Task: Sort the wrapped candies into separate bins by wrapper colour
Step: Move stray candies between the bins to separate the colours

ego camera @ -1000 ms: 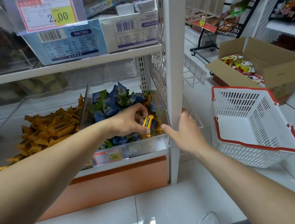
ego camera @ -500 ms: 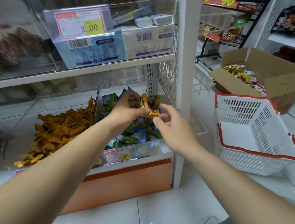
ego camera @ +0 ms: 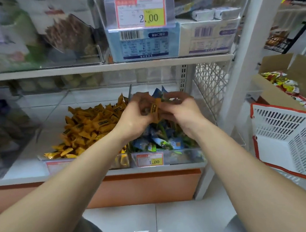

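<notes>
On the bottom shelf a clear bin holds blue and green wrapped candies. Left of it lies a heap of orange wrapped candies in its own clear bin. Both my hands meet above the blue-candy bin. My left hand grips orange wrapped candies, with one upright between its fingers. My right hand has curled fingers touching the same bunch from the right; motion blur hides whether it pinches a candy.
A white upright shelf post stands right of the bins. A white and red shopping basket sits tilted on the floor at right, with an open cardboard box of snack packs behind it. Boxed goods fill the shelf above.
My left hand lifted orange candies out of the blue-candy bin. My right hand left the shelf post and came in against the left hand. The view shifted right and up.
</notes>
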{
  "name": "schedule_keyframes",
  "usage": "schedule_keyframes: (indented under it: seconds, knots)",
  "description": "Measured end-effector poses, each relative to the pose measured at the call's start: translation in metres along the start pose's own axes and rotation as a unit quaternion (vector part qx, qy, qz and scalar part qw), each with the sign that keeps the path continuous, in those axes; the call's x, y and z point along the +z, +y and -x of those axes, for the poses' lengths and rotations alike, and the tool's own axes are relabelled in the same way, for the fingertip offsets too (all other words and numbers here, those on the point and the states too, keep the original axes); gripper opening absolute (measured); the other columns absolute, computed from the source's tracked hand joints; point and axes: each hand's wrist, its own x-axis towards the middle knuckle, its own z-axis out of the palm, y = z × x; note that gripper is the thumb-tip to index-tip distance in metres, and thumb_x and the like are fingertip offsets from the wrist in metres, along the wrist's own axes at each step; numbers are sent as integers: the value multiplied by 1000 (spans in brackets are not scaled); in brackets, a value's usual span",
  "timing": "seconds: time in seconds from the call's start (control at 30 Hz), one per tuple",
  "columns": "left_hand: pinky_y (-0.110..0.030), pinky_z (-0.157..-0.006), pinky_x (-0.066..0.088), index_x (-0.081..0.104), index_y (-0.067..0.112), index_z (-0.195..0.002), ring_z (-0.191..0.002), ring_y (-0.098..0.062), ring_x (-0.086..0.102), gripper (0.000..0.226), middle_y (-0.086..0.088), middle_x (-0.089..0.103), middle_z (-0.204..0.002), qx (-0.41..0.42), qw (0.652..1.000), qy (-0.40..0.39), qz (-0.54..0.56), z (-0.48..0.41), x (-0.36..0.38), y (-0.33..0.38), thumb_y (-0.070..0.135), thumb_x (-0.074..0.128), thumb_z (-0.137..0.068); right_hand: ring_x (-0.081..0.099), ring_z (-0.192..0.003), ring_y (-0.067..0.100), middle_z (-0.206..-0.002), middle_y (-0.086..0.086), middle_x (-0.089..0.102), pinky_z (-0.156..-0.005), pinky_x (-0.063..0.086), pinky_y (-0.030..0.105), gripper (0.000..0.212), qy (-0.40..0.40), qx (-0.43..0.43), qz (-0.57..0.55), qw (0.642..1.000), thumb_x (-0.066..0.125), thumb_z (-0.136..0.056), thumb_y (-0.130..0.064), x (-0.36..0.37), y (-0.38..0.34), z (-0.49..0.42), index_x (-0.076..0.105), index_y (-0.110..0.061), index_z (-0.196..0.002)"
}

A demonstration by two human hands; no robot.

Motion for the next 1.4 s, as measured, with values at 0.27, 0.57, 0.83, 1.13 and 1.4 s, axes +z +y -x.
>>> schedule_keyframes:
  seconds: [0.27, 0.57, 0.83, 1.13, 1.4]
  knots:
    - [-34, -76, 56, 50, 12, -116, -95, -24, 70, 48, -12, 70, -105, 15, 999, 18, 26, 3, -1, 9, 7, 81, -80, 60, -69, 19, -75, 7, 63, -63, 53, 28, 11, -82, 25, -118, 989, 58, -93, -3, 2, -2, -4, 66, -10, -93]
    - [-18, -65, 51, 57, 25, -111, -87, -7, 68, 41, 6, 71, -99, -11, 983, 160, -86, 5, -67, 10, 8, 77, -80, 68, -86, 24, -94, 2, 69, -75, 58, 38, 12, -64, 7, 47, 997, 58, -96, -15, -23, -15, 4, 65, -18, -106]
    - [-35, -78, 53, 58, 24, -134, -92, -24, 65, 42, -10, 68, -118, -123, 894, 21, -429, 24, -127, -30, 26, 67, -93, 56, -111, 11, -131, 1, 62, -83, 37, 21, 50, -125, -54, 498, 856, 65, -92, -38, -35, 31, 12, 54, -23, -139]
    - [-22, -86, 40, 63, 32, -119, -108, -10, 56, 30, 8, 65, -117, 94, 909, 11, -407, 31, -55, -5, 41, 62, -91, 52, -111, 29, -116, 7, 58, -91, 48, 41, 41, -103, -118, 592, 790, 59, -90, -58, 2, 34, -4, 66, -31, -120]
    - [-29, -96, 49, 54, 29, -137, -115, -10, 59, 45, 7, 65, -126, 161, 936, 11, -312, 27, -41, -2, 37, 64, -93, 67, -93, 14, -96, -7, 73, -82, 54, 33, 17, -94, -181, 324, 924, 71, -90, -29, 16, 7, 4, 74, -23, -105]
